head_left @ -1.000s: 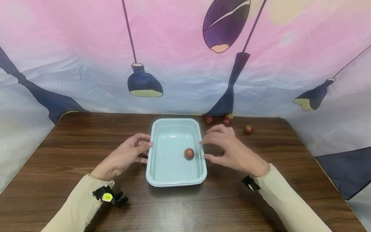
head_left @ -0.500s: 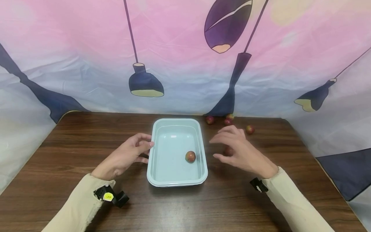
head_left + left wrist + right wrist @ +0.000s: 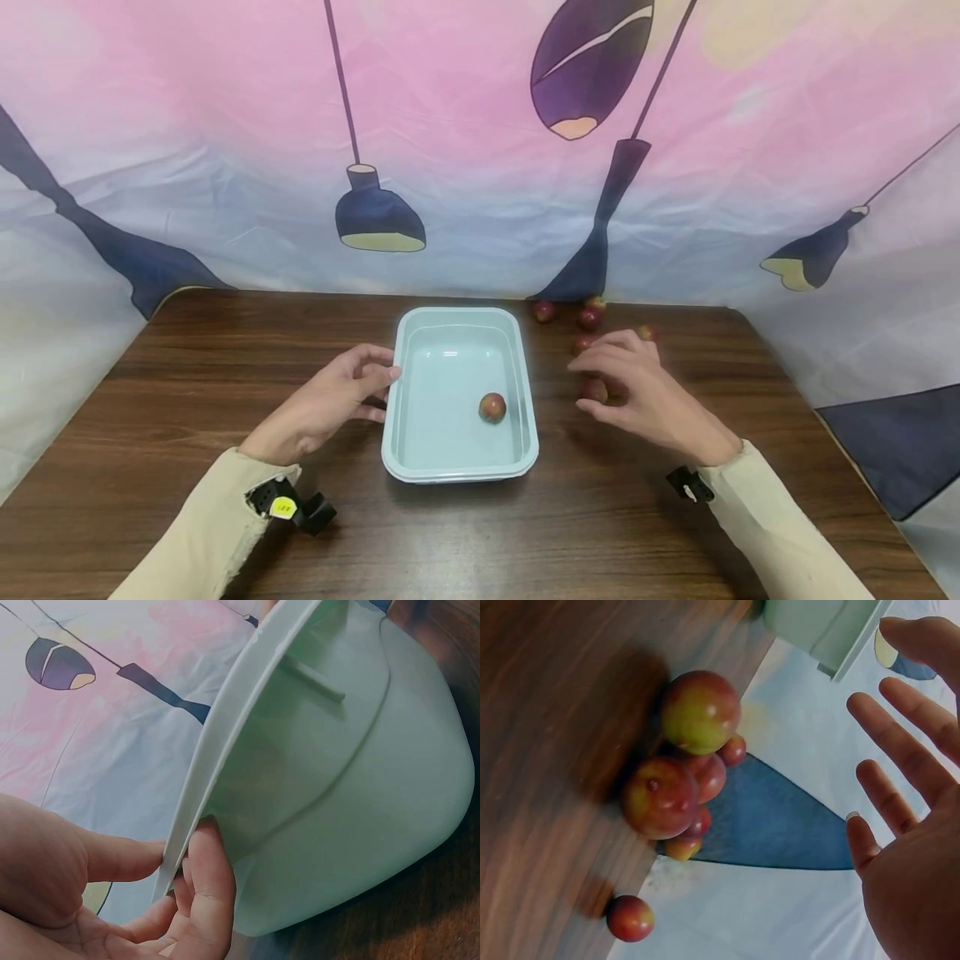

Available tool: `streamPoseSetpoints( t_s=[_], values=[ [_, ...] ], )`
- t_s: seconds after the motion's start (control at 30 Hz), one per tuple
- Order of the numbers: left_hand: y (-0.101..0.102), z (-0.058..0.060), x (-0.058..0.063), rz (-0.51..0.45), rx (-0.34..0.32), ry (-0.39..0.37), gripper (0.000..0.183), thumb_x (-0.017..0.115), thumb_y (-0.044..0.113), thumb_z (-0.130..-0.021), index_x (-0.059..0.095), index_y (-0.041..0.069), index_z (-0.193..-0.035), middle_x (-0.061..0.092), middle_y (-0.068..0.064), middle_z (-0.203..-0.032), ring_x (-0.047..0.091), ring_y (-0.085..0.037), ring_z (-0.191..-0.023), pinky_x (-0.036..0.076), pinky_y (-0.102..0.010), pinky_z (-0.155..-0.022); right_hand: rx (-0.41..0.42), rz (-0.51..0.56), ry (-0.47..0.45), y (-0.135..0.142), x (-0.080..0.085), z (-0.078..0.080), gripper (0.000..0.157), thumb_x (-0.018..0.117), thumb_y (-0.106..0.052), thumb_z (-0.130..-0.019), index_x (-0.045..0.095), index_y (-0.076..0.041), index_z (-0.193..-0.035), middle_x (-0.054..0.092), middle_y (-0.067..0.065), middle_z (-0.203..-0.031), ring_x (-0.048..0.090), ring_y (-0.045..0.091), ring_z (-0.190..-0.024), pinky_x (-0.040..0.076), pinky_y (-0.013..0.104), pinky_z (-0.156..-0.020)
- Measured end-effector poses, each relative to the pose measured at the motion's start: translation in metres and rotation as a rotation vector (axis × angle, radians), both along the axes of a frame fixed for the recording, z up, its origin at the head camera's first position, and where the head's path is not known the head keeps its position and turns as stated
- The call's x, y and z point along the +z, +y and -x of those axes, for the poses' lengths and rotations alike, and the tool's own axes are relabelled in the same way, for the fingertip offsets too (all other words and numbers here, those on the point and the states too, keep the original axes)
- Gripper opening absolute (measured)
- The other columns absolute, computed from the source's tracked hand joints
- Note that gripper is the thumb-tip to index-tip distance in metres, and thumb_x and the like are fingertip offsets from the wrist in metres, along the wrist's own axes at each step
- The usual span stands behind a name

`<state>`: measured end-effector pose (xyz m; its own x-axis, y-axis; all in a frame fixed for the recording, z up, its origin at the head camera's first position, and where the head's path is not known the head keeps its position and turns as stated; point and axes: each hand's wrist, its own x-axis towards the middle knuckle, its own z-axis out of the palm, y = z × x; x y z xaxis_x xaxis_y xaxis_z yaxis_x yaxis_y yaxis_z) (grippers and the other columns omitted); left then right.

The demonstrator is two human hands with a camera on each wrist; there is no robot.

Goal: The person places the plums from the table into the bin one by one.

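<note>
My left hand (image 3: pixel 330 400) pinches the left rim of a pale blue plastic basin (image 3: pixel 442 367); in the left wrist view the thumb is on top of the rim and the fingers curl beneath it. One red-brown plum (image 3: pixel 492 407) lies inside, towards the right wall. Right of the basin, my right hand (image 3: pixel 637 392) hovers with fingers spread and relaxed, holding nothing. A plum (image 3: pixel 594 391) shows on the table between its thumb and fingers, partly hidden. In the right wrist view, several red and yellow plums (image 3: pixel 701 712) lie on the table below the open palm.
More plums lie at the back right of the dark wooden table (image 3: pixel 187 358), among them a red plum (image 3: pixel 543 312) near the far edge. A printed cloth (image 3: pixel 465 208) hangs behind the table and round its sides.
My right hand has moved right, away from the basin's rim. Plums beneath and behind it have come into view. The plum in the basin has shifted slightly nearer. My left hand keeps its grip.
</note>
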<state>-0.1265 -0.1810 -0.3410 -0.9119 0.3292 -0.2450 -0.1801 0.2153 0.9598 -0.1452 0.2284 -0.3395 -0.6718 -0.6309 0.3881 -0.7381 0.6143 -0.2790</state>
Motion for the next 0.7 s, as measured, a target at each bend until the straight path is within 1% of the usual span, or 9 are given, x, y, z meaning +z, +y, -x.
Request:
streamPoseSetpoints(
  t_s=[0.17,0.47,0.7],
  values=[
    [0.0,0.0,0.001,-0.001,-0.002,-0.001,0.051,0.049,0.023,-0.109,0.031,-0.004,-0.149,0.056,-0.025,-0.13,0.065,-0.026,-0.108,0.062,-0.036,-0.087,-0.036,-0.014,-0.007,0.007,-0.004,0.001,0.043,0.086,-0.025,-0.083,0.07,-0.023,-0.122,0.069,-0.01,-0.124,0.047,0.015,-0.122,0.031,0.041,-0.099],
    [-0.001,0.0,0.001,0.018,-0.009,0.0,0.05,0.049,0.023,-0.109,0.031,-0.004,-0.148,0.059,-0.025,-0.128,0.067,-0.023,-0.098,0.062,-0.034,-0.086,-0.074,-0.003,-0.015,0.014,-0.01,0.003,0.043,0.086,-0.02,-0.081,0.071,-0.02,-0.122,0.071,-0.008,-0.12,0.048,0.017,-0.118,0.029,0.044,-0.092],
    [0.0,0.0,0.001,0.012,-0.003,0.001,0.05,0.049,0.023,-0.109,0.032,-0.004,-0.148,0.058,-0.025,-0.128,0.065,-0.025,-0.105,0.062,-0.035,-0.087,-0.089,-0.013,-0.019,0.019,-0.016,0.005,0.046,0.088,-0.021,-0.079,0.072,-0.019,-0.122,0.072,-0.007,-0.119,0.048,0.018,-0.117,0.029,0.046,-0.093]
  ],
)
